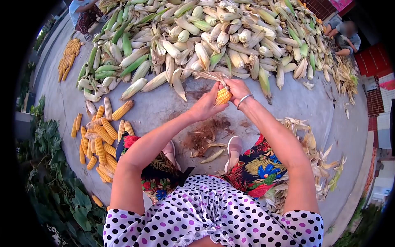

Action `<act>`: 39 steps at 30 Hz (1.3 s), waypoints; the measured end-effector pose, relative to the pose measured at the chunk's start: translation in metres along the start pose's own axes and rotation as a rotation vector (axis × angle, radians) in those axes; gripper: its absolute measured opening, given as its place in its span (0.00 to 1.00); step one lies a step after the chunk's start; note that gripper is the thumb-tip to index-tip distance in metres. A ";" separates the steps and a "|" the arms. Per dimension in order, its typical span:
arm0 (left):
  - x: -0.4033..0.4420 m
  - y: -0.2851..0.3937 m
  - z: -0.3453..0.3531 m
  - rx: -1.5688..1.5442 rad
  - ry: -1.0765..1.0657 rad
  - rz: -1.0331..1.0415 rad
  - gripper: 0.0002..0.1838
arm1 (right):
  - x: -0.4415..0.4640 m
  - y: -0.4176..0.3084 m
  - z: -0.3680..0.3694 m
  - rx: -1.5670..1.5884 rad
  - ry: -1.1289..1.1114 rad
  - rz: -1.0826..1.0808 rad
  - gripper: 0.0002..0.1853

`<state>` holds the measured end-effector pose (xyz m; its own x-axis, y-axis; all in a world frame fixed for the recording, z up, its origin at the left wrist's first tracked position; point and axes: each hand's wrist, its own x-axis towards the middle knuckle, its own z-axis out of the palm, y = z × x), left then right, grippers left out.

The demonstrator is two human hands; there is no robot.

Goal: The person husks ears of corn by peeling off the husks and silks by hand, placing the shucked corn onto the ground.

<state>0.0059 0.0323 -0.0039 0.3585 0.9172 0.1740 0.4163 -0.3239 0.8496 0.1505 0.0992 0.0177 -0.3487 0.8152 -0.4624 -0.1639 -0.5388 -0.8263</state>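
Between my two hands is an ear of corn (223,96), its yellow kernels bare at the near end. Dry husk (212,75) still hangs from its far end, pulled back toward the pile. My left hand (207,103) is closed around the ear's left side. On the other side, my right hand (238,90), with a silver bracelet at the wrist, is closed on the ear and its husk. The fingertips are partly hidden behind the ear.
A large heap of unhusked corn (197,45) spreads ahead. Husked cobs (101,142) lie at my left, stripped husks (304,140) at my right. Brown corn silk (205,133) litters the ground between my feet. One person (82,14) sits far left, another (347,39) far right.
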 end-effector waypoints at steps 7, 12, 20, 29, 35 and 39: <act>-0.001 0.008 -0.001 0.036 -0.038 -0.010 0.45 | -0.007 -0.008 -0.004 -0.005 0.067 0.063 0.13; 0.009 0.007 0.002 0.304 0.062 0.215 0.46 | 0.000 -0.018 -0.003 0.058 0.160 -0.025 0.12; -0.024 -0.040 -0.007 0.659 -0.275 0.235 0.38 | 0.038 -0.057 -0.182 -0.175 0.644 -0.263 0.12; -0.167 -0.188 -0.219 1.124 -0.349 -0.591 0.24 | -0.069 0.018 -0.358 -1.833 0.492 1.207 0.21; -0.348 -0.266 -0.315 1.214 -0.416 -1.287 0.26 | -0.108 0.019 -0.378 -1.771 0.411 1.536 0.16; -0.321 -0.249 -0.287 1.078 -0.609 -1.214 0.24 | -0.076 0.032 -0.355 -1.840 0.187 1.382 0.15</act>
<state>-0.4524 -0.1153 -0.1287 -0.4238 0.6055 -0.6736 0.9000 0.1982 -0.3881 0.4991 0.0953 -0.0881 0.6010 0.3192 -0.7327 0.7698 0.0153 0.6381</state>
